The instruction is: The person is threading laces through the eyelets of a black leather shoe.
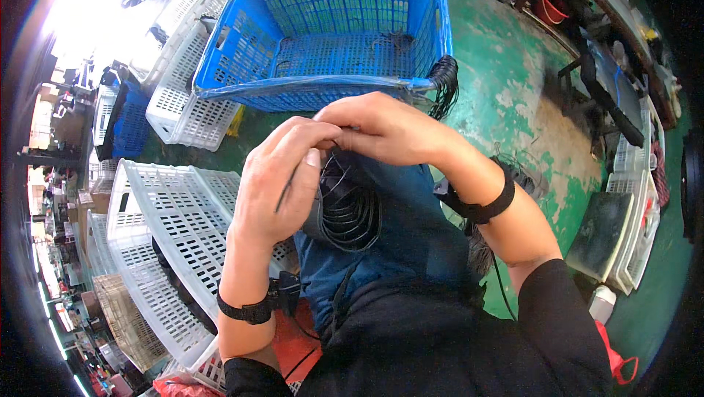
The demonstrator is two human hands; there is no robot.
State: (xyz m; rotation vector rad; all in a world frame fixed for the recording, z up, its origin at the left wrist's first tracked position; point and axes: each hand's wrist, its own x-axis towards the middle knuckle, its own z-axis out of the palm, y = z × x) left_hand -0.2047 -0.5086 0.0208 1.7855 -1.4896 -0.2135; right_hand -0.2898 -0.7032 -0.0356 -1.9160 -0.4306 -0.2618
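Here both hands [323, 155] pinch black cable coil [350, 210] before blue crate [330, 38].

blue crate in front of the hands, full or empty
Nearly empty: the blue crate's slotted floor shows bare, apart from a few thin black strands near the back.

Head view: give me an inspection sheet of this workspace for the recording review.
Surface: no table; the work sits over the person's lap in blue jeans, above a green painted floor.
Job's things: a coil of thin black cable hangs below both hands.
Clutter: blue crate ahead, nearly bare; white crates at left, more behind.
Grippers: left hand and right hand meet at the top of the coil, fingers closed on it; a black band on each wrist.
Cables: a black bundle drapes over the blue crate's right corner.
Surroundings: a cluttered workshop, benches at right, bright glare upper left.
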